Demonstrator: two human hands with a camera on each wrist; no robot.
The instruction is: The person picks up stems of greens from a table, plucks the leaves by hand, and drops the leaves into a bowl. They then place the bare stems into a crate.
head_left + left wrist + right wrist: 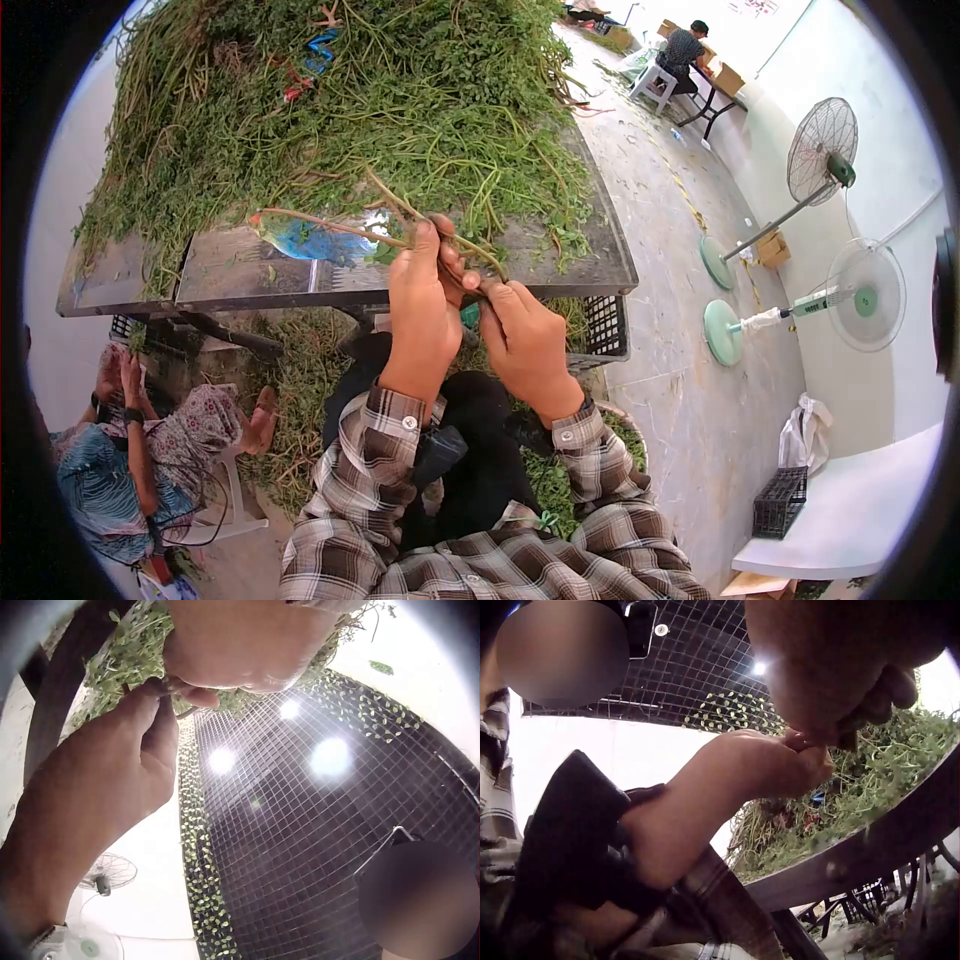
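In the head view both hands meet above the near edge of a dark table (330, 298). My left hand (425, 310) grips a few long brownish-green stems (390, 200) that stick out past its fingers to the upper left. The right hand (530, 340) pinches the stems' lower right end between thumb and fingers, close beside the left fingertips. The wrist views show the two hands almost touching, with the stems mostly hidden. Behind them a large heap of green leafy stems (400, 130) covers much of the table.
A blue plastic wrapper (310, 241) lies on the table left of the hands. Beneath the right table edge is a black crate (607, 328). Another person (120, 470) sits at lower left. Two fans (822, 150) stand right; a further person (682, 55) sits at a far table.
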